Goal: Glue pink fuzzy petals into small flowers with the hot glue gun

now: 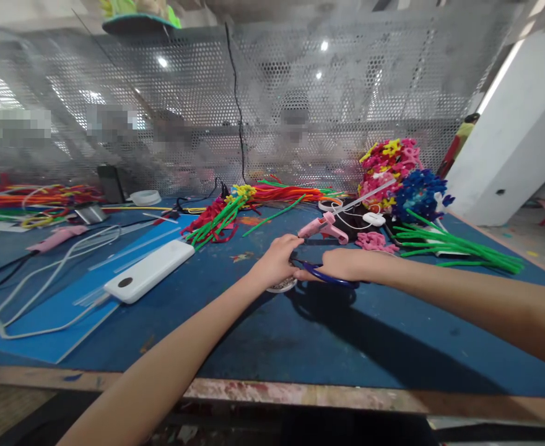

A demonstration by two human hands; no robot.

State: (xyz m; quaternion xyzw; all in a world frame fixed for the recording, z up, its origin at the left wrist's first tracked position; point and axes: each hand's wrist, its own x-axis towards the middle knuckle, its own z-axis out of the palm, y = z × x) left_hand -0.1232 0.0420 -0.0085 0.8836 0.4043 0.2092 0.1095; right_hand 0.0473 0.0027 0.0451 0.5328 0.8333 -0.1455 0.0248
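In the head view we see the person's bare right grip (340, 265) curled around the dark-blue looped handles of a pair of scissors (321, 276), held near the middle of the blue-topped desk (235, 347). The scissors point left toward the bare left grip (279, 260), whose fingers are bent close to the blades; we cannot tell how far it is open or whether it holds anything. Below the left grip we see part of a small round white dish (282, 286), its contents too small to name.

Just beyond the hands stands a pink plastic glue gun (323, 226) with a long translucent stick in its back. To the right lies a bundle of fuzzy green stems (462, 248), and farther back sits a mound of dark-blue fuzzy flowers (418, 193). On the left, we find a white rectangular device with a dark oval (154, 269) resting on a flat bright-blue board (44, 350).
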